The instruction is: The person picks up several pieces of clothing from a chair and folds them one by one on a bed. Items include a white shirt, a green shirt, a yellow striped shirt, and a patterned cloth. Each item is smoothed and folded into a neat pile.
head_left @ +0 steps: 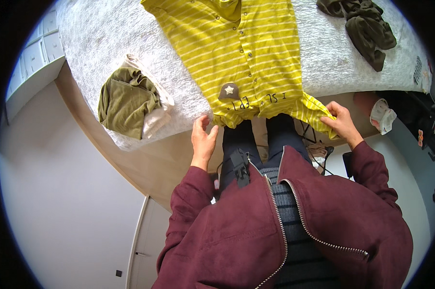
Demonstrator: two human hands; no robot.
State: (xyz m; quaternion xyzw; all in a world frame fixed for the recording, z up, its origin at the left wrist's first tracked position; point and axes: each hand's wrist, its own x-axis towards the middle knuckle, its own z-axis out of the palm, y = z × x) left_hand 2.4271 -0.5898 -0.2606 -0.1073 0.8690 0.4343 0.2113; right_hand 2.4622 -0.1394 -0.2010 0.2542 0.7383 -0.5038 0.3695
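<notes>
A yellow garment (256, 58) with pale stripes, a row of snap buttons, dark lettering and a dark patch with a pale star lies spread on the white fluffy cover (318, 77). Its near end hangs at the cover's edge, in front of my legs. My right hand (345, 124) is closed on the garment's lower right part, which is pulled out to the side. Just beside the lower left corner is my left hand (204, 139), fingers and thumb apart, with nothing visible in it.
A bundle of olive and cream cloth (130, 103) sits on the cover to the left. Crumpled dark olive cloth (367, 31) lies at the far right. A white drawer unit (41, 48) stands at far left. Cables and dark items show below the cover at right.
</notes>
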